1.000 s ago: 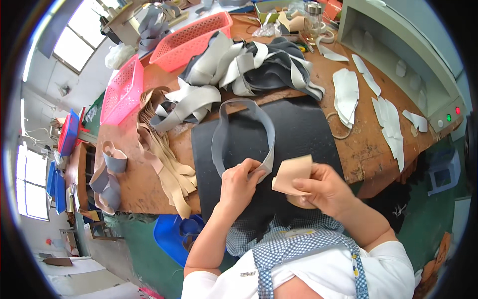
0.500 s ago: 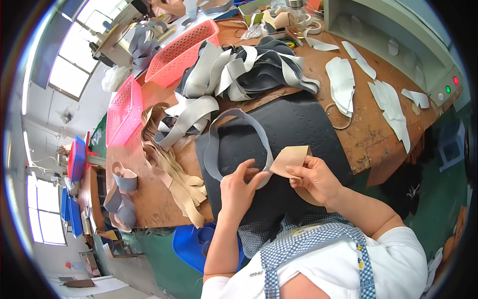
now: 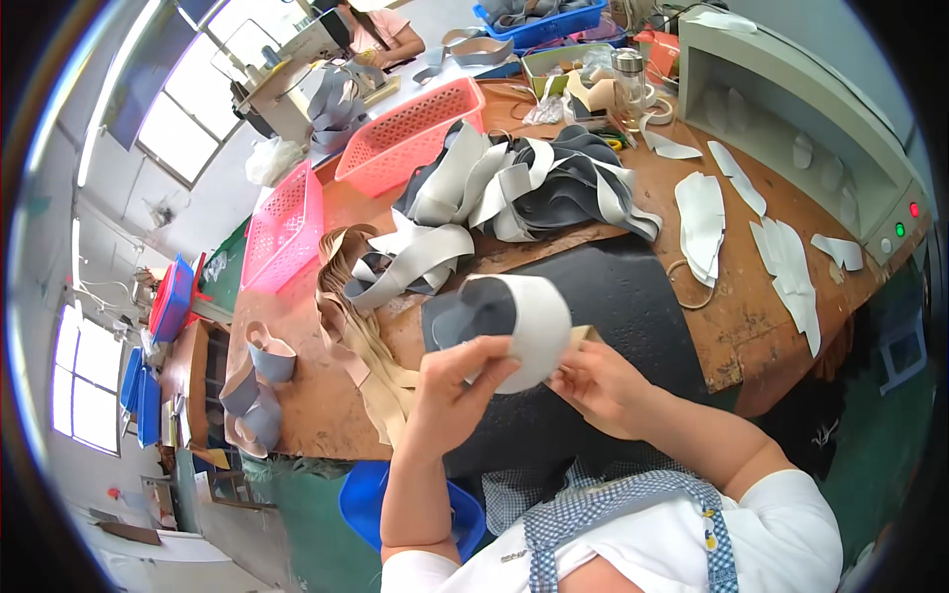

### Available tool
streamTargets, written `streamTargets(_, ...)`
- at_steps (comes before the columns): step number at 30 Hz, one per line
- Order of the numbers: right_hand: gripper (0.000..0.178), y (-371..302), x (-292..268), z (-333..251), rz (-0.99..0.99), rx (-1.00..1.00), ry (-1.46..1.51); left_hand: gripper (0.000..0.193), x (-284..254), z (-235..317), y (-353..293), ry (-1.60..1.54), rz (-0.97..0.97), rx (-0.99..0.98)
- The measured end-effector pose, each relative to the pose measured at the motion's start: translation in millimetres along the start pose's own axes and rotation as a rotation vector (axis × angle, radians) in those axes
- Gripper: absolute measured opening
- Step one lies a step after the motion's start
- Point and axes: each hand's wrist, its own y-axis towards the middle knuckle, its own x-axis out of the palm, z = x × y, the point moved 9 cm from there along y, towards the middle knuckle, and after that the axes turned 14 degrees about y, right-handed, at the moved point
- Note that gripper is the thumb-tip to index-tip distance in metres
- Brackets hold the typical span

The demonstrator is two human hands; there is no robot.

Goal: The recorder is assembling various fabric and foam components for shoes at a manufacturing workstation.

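Observation:
My left hand [image 3: 447, 393] pinches the edge of a curved strip [image 3: 542, 331], pale whitish on the side turned to me and grey on the other. The strip is raised in a loop over a black mat [image 3: 633, 296]. Close on its right, my right hand [image 3: 611, 391] is closed on a tan strip [image 3: 585, 337], mostly hidden by the fingers. The tan piece meets the pale strip's right edge; whether the two are joined I cannot tell.
Grey-and-white strips [image 3: 524, 188] lie heaped behind the mat, tan strips [image 3: 381, 371] to its left. Two pink baskets [image 3: 410, 133] stand further back. White cut pieces [image 3: 700, 227] lie near a grey machine [image 3: 791, 109] at right. Another person [image 3: 395, 40] sits at the far left.
The grey strip's loop has been lifted and turned, so its whitish side now shows. My left hand has closed on it. My right hand has moved slightly down and left with the tan strip.

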Motion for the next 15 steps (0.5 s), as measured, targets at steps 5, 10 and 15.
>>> streamTargets(5,0.024,27,20,11,-0.111,-0.038,0.019,0.013,-5,2,-15,0.063,-0.002,0.04)
streamTargets(10,0.025,5,-13,-31,0.028,-0.28,-0.134,0.014,-17,-36,-32,-0.092,0.032,-0.149)
streamTargets(15,0.038,12,-5,-128,-0.012,-0.441,0.009,0.019,-4,-55,-32,-0.462,0.153,-0.294)
